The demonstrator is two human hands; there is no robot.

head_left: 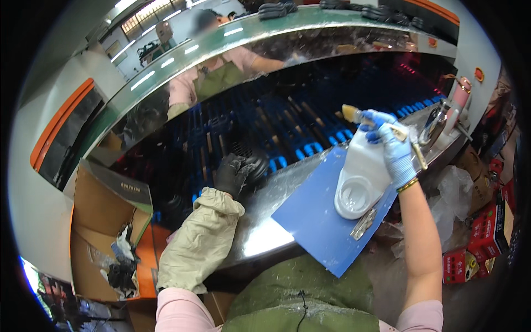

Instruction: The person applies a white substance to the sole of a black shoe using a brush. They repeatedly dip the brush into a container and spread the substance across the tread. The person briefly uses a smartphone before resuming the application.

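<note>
My left hand (228, 176), in a black glove with a pale sleeve cover above it, is curled against a dark, round, ribbed part (256, 167) at the machine's front edge. Dark on dark, their exact contact is hard to see. In a light blue glove, my right hand (391, 148) is closed round a brush with pale bristles (350, 113), its wooden handle crossing the palm. Below that hand stands a white plastic bottle (366, 164) with a round cup (355, 193) at its near end. The bottle rests on a blue clipboard (311, 214) with a metal clip (363, 224).
A dark bed with blue-lit slots (310, 149) runs behind a metal ledge (260, 221). An open cardboard box (88, 221) is at left. A pink bottle (462, 91) and red boxes (489, 232) are at right. Across the green counter (213, 34) is another person.
</note>
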